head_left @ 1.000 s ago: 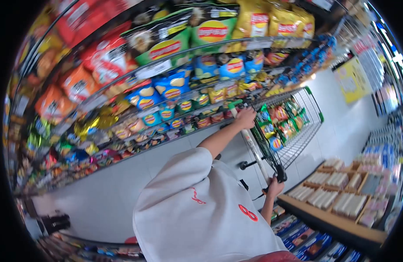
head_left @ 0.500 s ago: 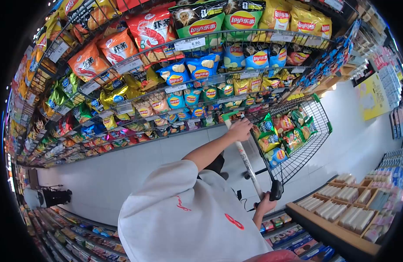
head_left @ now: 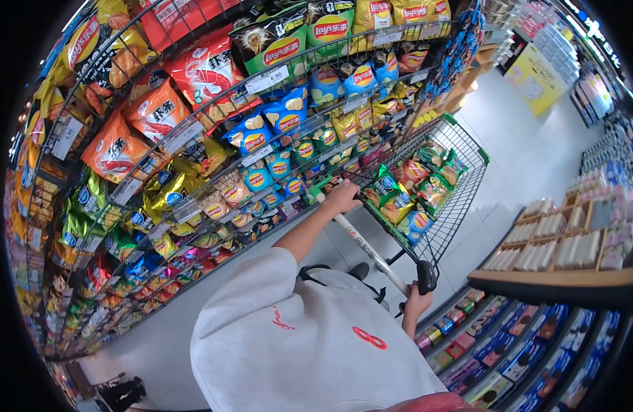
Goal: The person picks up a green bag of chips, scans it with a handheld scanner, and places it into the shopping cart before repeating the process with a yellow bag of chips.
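My left hand (head_left: 342,198) is wrapped around the left part of the white handle (head_left: 364,248) of a shopping cart, close to its green end piece. My right hand (head_left: 417,302) grips the other end, just below a black fitting (head_left: 427,277); some of its fingers are hidden. Ahead of the handle is the wire basket of the shopping cart (head_left: 456,206), with green corner pieces. Several bags of chips lie inside it, among them a blue bag (head_left: 417,224), a yellow-green bag (head_left: 397,206) and a red bag (head_left: 412,172).
Shelves of snack bags (head_left: 258,130) with price tags run along the left. At right stands a wooden display (head_left: 557,240) of packaged goods, with low shelves (head_left: 495,343) below it. Pale floor tiles (head_left: 509,151) stretch ahead toward a yellow sign (head_left: 536,79).
My view has turned, so the snack shelves, cart and yellow sign sit farther left in the picture. Both hands have stayed on the handle, and the bags remain in the cart.
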Available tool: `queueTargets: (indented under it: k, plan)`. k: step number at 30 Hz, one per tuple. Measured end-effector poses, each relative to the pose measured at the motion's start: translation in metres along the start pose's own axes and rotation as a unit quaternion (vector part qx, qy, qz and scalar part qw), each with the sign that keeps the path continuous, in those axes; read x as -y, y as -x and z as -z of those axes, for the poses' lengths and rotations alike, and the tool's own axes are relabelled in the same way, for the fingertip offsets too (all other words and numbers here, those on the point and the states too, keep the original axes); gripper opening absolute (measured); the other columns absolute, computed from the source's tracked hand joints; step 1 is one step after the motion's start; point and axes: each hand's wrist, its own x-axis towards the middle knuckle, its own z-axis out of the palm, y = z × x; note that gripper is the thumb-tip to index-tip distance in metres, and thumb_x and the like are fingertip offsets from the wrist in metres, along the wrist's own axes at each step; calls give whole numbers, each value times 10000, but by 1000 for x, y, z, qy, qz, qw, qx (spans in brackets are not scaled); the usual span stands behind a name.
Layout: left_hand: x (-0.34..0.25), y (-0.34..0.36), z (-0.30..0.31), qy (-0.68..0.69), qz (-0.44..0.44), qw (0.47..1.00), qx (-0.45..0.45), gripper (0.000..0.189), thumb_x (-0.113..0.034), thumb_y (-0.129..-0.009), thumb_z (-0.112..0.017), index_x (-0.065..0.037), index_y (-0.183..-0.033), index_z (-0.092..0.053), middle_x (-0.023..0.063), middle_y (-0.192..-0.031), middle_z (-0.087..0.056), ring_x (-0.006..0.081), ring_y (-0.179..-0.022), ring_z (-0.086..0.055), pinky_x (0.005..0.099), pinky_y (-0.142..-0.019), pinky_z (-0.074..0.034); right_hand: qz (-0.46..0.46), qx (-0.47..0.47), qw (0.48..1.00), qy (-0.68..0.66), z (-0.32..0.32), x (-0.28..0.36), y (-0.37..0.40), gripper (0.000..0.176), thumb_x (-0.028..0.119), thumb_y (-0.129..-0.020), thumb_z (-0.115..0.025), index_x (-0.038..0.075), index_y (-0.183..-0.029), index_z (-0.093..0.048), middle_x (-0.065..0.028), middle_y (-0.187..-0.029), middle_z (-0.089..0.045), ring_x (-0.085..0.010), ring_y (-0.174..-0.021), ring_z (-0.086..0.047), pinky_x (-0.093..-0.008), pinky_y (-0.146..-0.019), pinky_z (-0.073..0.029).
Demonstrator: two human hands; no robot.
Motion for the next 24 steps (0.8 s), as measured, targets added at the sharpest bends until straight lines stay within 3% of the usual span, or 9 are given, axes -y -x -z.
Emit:
queueTargets:
  k: [6,8,10,12,14,20,21,24]
  plan:
    - [8,42,5,-29,-20,999,-5,407,-325,-824,-716,-20,-1086,-649,187,-1199,-602,373,-1228,-488,508,-967,-464,-35,-20,999,36,-9,-4,37,126,123,-848,-684,2,-882,-679,-94,-698,-685,-193,-636,-677,-359,-612,-526]
    - [15,52,-3,-42,-18,999,-12,406,-327,-832,-699,-20,-1094,-649,193,-1220,-596,367,-1257,-474,509,-985,-459,-41,-28,998,-36,-13,-8,49,138,131,-865,-672,-6,-886,-673,-91,-692,-677,-181,-607,-664,-349,-569,-520]
    - [13,62,11,-35,5,998,49,425,-325,-842,-676,-6,-1121,-640,192,-1269,-582,361,-1304,-447,511,-1022,-435,-107,-49,993,0,-17,14,70,157,139,-863,-679,-18,-873,-669,-97,-680,-674,-176,-583,-654,-339,-557,-522]
    - [13,74,15,-35,11,998,53,455,-330,-844,-670,2,-1154,-634,190,-1296,-569,355,-1321,-433,511,-1051,-409,-65,-52,996,44,-14,-6,75,182,151,-857,-692,-30,-871,-672,-102,-668,-676,-176,-578,-655,-335,-560,-527]
    - [19,85,7,-53,7,998,19,466,-329,-848,-661,7,-1168,-633,188,-1298,-564,346,-1312,-435,514,-1062,-393,-41,-57,998,1,-16,-16,85,202,164,-851,-704,-36,-872,-681,-113,-665,-689,-182,-581,-666,-331,-563,-530]
    - [35,102,13,-24,-10,998,50,438,-314,-859,-637,1,-1163,-635,181,-1279,-567,339,-1284,-450,528,-1037,-407,-35,-101,994,13,-27,-3,122,240,184,-852,-716,-35,-942,-675,-124,-675,-707,-213,-605,-709,-328,-585,-551]
    - [39,105,12,-25,-23,999,15,402,-342,-849,-679,3,-1053,-642,189,-1187,-608,360,-1240,-481,492,-992,-448,-38,-104,994,21,-29,-2,126,239,187,-851,-716,-35,-930,-677,-120,-675,-708,-216,-611,-714,-329,-593,-553]
    - [46,114,14,-17,-31,999,19,394,-347,-860,-674,-3,-1051,-643,184,-1181,-613,359,-1232,-488,486,-998,-447,-49,-103,992,51,-32,3,138,233,205,-844,-717,-24,-877,-691,-114,-663,-710,-220,-625,-726,-335,-611,-553]
